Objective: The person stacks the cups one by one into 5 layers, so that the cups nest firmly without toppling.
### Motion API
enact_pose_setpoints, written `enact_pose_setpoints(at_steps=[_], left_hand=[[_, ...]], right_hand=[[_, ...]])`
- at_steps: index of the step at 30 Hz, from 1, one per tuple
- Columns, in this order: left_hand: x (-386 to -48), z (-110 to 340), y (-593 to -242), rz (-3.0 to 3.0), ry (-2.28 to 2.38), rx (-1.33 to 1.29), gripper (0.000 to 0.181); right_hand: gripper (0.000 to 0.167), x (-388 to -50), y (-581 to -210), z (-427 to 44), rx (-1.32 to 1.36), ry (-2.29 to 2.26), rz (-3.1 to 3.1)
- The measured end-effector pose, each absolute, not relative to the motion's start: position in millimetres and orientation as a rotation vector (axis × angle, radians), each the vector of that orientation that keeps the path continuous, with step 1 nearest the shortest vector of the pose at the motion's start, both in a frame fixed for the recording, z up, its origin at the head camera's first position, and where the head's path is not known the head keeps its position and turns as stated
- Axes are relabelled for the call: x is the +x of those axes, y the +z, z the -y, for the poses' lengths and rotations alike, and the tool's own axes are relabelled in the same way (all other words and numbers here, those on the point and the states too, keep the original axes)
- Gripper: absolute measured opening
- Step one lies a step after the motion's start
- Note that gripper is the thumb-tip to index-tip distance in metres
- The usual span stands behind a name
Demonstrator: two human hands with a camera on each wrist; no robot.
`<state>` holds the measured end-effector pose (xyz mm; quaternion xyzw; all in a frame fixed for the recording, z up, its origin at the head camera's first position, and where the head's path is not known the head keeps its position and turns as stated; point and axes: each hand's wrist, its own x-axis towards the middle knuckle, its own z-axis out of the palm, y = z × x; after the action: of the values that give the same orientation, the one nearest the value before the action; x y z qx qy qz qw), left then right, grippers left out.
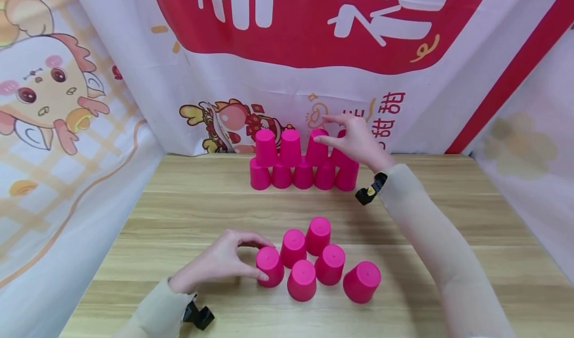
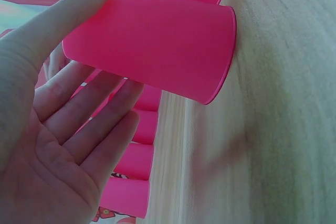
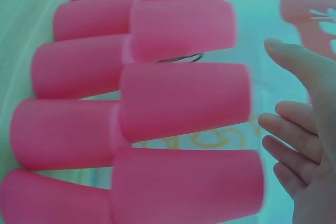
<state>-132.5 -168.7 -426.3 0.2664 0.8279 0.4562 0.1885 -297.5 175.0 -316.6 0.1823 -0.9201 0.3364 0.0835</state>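
At the front left of a loose group of upside-down pink cups, my left hand point(image 1: 220, 259) pinches the leftmost cup point(image 1: 271, 267) between thumb and fingers. The left wrist view shows the thumb along that cup point(image 2: 152, 45), with the fingers at its other side. Farther back, my right hand point(image 1: 358, 141) hovers by the upper row of a two-tier pink cup wall point(image 1: 290, 148), partly hiding its right end. Seen from the right wrist, the thumb and fingers point(image 3: 294, 129) are spread apart from the stacked cups point(image 3: 186, 100), holding nothing.
Several more upside-down cups stand near the left hand, including one at the right point(image 1: 362, 283). The wooden table point(image 1: 202, 203) meets a white printed cloth point(image 1: 278, 79) just behind the cup wall. Similar cloth hangs on both sides.
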Motion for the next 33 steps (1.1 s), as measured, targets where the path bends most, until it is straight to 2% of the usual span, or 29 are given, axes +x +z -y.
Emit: enact_pose_setpoints(at_steps=[13, 24, 33], left_hand=[[-137.4, 172.7, -418.5, -2.352, 1.301, 0.686, 0.053], [-148.3, 176.2, -416.4, -2.431, 1.321, 0.692, 0.057], [-155.8, 175.3, -414.4, -2.473, 1.331, 0.695, 0.054]], right_hand=[[0.066, -257.9, -305.3, -193.4, 0.63, 1.098, 2.629], [0.063, -227.0, -326.5, -201.0, 0.778, 1.07, 2.6], [0.063, -202.0, -348.9, -199.9, 0.744, 1.164, 2.627]])
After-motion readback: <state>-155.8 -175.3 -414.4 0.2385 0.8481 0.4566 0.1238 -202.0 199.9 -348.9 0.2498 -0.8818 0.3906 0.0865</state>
